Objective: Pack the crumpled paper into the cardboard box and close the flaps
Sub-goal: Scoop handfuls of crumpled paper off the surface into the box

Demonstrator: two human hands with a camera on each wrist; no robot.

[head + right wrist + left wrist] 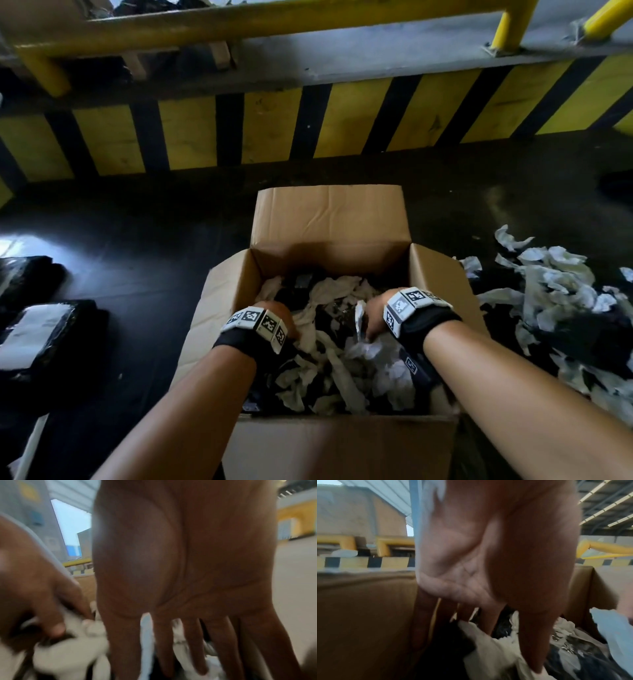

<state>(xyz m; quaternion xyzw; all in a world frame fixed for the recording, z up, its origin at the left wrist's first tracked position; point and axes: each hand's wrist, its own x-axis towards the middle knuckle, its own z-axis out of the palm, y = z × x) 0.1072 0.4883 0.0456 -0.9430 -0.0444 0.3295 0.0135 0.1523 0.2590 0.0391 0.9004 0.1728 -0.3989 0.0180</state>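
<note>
Crumpled paper [329, 346]: pale strips mixed with dark pieces, lying inside cardboard box [329, 219] on the dark floor [137, 240]; all four flaps stand open. Further paper scraps [548, 284] lie loose on the floor beside the box's right wall. Left hand [471, 563]: straight fingers [534, 642] pointing down into the paper near the left wall, gripping nothing. Right hand [185, 561]: fingers spread and extended, pressing the paper near the right wall. Striped curb [308, 120]: beyond the box.

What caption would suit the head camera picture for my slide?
Both hands, left hand and right hand, press crumpled paper down into an open cardboard box.
</note>
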